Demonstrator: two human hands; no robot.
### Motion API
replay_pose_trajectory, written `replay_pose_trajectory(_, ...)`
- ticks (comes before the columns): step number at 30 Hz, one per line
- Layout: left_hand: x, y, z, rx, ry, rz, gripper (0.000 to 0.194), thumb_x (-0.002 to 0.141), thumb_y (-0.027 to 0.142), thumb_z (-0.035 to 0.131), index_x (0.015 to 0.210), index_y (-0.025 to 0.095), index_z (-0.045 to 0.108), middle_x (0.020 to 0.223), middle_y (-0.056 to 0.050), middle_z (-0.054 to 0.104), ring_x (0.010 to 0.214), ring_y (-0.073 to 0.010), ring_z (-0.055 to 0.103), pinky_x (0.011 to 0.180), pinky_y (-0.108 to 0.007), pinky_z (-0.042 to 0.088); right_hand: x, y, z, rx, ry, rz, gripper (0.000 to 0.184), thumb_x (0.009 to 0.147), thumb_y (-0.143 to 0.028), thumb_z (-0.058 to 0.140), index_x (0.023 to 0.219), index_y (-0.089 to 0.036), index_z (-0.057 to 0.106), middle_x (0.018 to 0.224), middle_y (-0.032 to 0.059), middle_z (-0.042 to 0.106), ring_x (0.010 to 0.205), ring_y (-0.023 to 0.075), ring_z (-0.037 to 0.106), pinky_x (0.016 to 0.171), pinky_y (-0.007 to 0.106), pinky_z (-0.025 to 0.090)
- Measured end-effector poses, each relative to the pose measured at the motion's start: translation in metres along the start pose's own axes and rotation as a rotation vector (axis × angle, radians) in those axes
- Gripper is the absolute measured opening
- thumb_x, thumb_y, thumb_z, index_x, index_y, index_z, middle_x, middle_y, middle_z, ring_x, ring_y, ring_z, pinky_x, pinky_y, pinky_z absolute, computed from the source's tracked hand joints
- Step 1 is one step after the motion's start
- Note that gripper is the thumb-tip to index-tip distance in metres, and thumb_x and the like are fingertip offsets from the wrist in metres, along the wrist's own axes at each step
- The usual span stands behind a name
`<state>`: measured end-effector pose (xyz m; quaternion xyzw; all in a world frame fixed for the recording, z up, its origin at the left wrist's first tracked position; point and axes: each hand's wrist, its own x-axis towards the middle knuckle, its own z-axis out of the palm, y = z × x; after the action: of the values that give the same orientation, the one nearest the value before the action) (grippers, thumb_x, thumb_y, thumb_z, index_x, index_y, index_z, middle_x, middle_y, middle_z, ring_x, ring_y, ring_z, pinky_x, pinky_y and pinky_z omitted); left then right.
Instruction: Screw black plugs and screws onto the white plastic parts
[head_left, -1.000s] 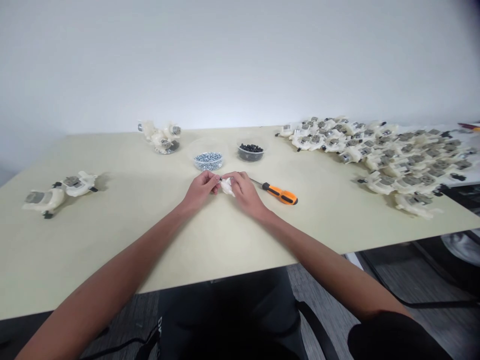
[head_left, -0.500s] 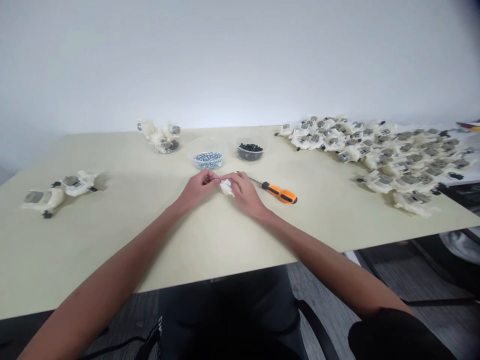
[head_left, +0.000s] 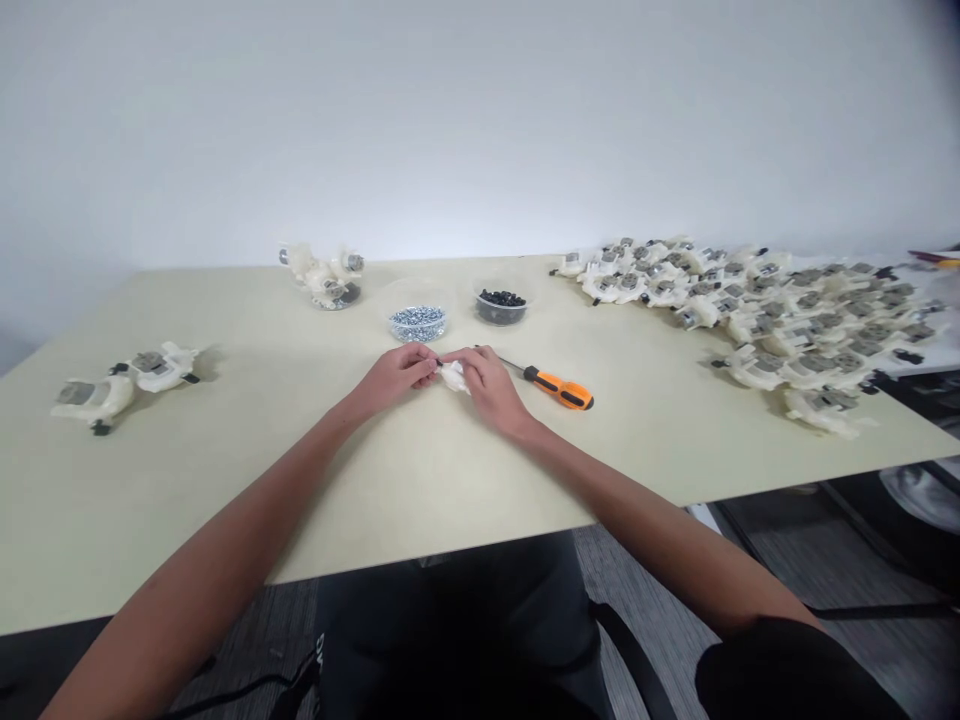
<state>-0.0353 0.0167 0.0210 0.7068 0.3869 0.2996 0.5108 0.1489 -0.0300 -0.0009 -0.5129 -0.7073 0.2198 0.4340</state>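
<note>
Near the middle of the table, my right hand [head_left: 491, 387] is closed round a small white plastic part [head_left: 453, 375], mostly covered by the fingers. My left hand [head_left: 397, 376] pinches a tiny black piece [head_left: 439, 364] against the left end of that part. The fingertips of both hands almost meet there. Just right of my right hand lies a screwdriver [head_left: 559, 387] with an orange and black handle, its shaft pointing toward the hand. Beyond the hands stand a clear tub of small silvery screws [head_left: 418, 323] and a clear tub of black pieces [head_left: 501, 304].
Many white assemblies with grey metal inserts [head_left: 810, 310] cover the table's right side. Two similar assemblies [head_left: 94, 400] lie at the left. More white parts [head_left: 322, 275] sit in a container at the back left. The table's front edge [head_left: 450, 548] is close to my body.
The left fingers have shifted slightly at the white part's end, and the black piece shows more clearly. The right hand keeps its hold. The view has moved a little.
</note>
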Motion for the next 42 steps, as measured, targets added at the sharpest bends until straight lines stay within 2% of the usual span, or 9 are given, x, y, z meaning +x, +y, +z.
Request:
replay_pose_trajectory(7, 0.002, -0.007, 0.002, 0.092, 0.065, 0.008, 0.024, 0.076, 0.040, 0.065, 0.089, 0.019, 0.062, 0.077, 0.000, 0.060, 0.069, -0.0125, 0.053, 0.066, -0.025, 0.038, 0.002, 0.000, -0.002, 0.010, -0.009, 0.010, 0.038, 0.091, -0.013, 0.033, 0.106, -0.022, 0.067, 0.092, 0.0064, 0.059, 0.099, 0.0209, 0.050, 0.089, 0.034, 0.040)
replay_pose_trajectory(15, 0.001, -0.003, 0.009, -0.010, 0.103, -0.039, 0.025, 0.076, 0.041, 0.064, 0.084, 0.017, 0.061, 0.069, 0.000, 0.060, 0.067, -0.0126, 0.054, 0.067, -0.026, 0.039, 0.002, 0.002, -0.001, 0.014, -0.009, 0.002, 0.037, 0.091, -0.014, 0.034, 0.106, -0.023, 0.066, 0.095, 0.0063, 0.058, 0.101, 0.0204, 0.050, 0.091, 0.035, 0.040)
replay_pose_trajectory(22, 0.001, -0.006, 0.008, 0.064, 0.144, -0.035, 0.023, 0.077, 0.039, 0.063, 0.084, 0.018, 0.062, 0.072, -0.001, 0.063, 0.066, -0.0133, 0.055, 0.066, -0.027, 0.039, -0.002, 0.004, -0.002, -0.004, 0.004, 0.076, 0.040, 0.096, -0.037, 0.036, 0.133, -0.027, 0.048, 0.111, 0.0088, 0.046, 0.108, 0.0205, 0.051, 0.099, 0.039, 0.039)
replay_pose_trajectory(24, 0.001, -0.006, 0.009, 0.051, 0.146, -0.039, 0.022, 0.077, 0.038, 0.063, 0.084, 0.017, 0.062, 0.072, -0.001, 0.063, 0.067, -0.0132, 0.055, 0.065, -0.027, 0.038, -0.004, 0.001, -0.010, -0.042, 0.022, 0.094, 0.046, 0.095, -0.045, 0.038, 0.137, -0.026, 0.043, 0.117, 0.0104, 0.043, 0.112, 0.0221, 0.049, 0.100, 0.041, 0.039)
replay_pose_trajectory(27, 0.001, -0.005, 0.009, 0.045, 0.150, -0.039, 0.021, 0.077, 0.037, 0.063, 0.084, 0.017, 0.062, 0.072, 0.000, 0.062, 0.068, -0.0130, 0.054, 0.066, -0.027, 0.038, -0.011, -0.001, -0.031, -0.200, 0.082, 0.088, 0.042, 0.096, -0.045, 0.036, 0.128, -0.023, 0.051, 0.119, 0.0128, 0.043, 0.116, 0.0255, 0.046, 0.099, 0.043, 0.039)
replay_pose_trajectory(31, 0.002, -0.004, 0.008, 0.031, 0.159, -0.043, 0.022, 0.076, 0.037, 0.064, 0.086, 0.017, 0.063, 0.073, 0.000, 0.062, 0.069, -0.0132, 0.055, 0.067, -0.027, 0.038, -0.036, 0.009, -0.067, -0.622, 0.143, 0.104, 0.039, 0.090, -0.041, 0.048, 0.122, -0.020, 0.058, 0.119, 0.0182, 0.049, 0.111, 0.0348, 0.045, 0.092, 0.054, 0.039)
replay_pose_trajectory(34, 0.001, -0.002, 0.008, 0.016, 0.149, -0.035, 0.022, 0.074, 0.037, 0.065, 0.084, 0.018, 0.062, 0.075, -0.001, 0.063, 0.070, -0.0138, 0.056, 0.068, -0.027, 0.039, -0.060, 0.024, -0.089, -0.780, 0.069, 0.218, 0.043, 0.084, -0.041, 0.057, 0.122, -0.020, 0.058, 0.109, 0.0179, 0.058, 0.100, 0.0356, 0.052, 0.082, 0.054, 0.043)
replay_pose_trajectory(38, -0.001, 0.001, 0.009, 0.001, 0.145, -0.020, 0.021, 0.073, 0.037, 0.065, 0.082, 0.018, 0.061, 0.082, -0.002, 0.064, 0.073, -0.0138, 0.057, 0.069, -0.027, 0.041, -0.076, 0.035, -0.117, -0.515, 0.052, 0.215, 0.028, 0.085, -0.040, 0.057, 0.108, -0.024, 0.064, 0.096, 0.0098, 0.065, 0.089, 0.0268, 0.061, 0.075, 0.042, 0.049)
replay_pose_trajectory(42, -0.001, 0.001, 0.010, 0.016, 0.153, -0.004, 0.020, 0.074, 0.036, 0.065, 0.083, 0.019, 0.061, 0.083, -0.002, 0.065, 0.073, -0.0135, 0.057, 0.069, -0.027, 0.041, -0.050, 0.026, -0.145, 0.034, 0.446, 0.124, 0.030, 0.078, -0.038, 0.068, 0.104, -0.025, 0.062, 0.073, 0.0001, 0.060, 0.061, 0.0175, 0.060, 0.058, 0.034, 0.049)
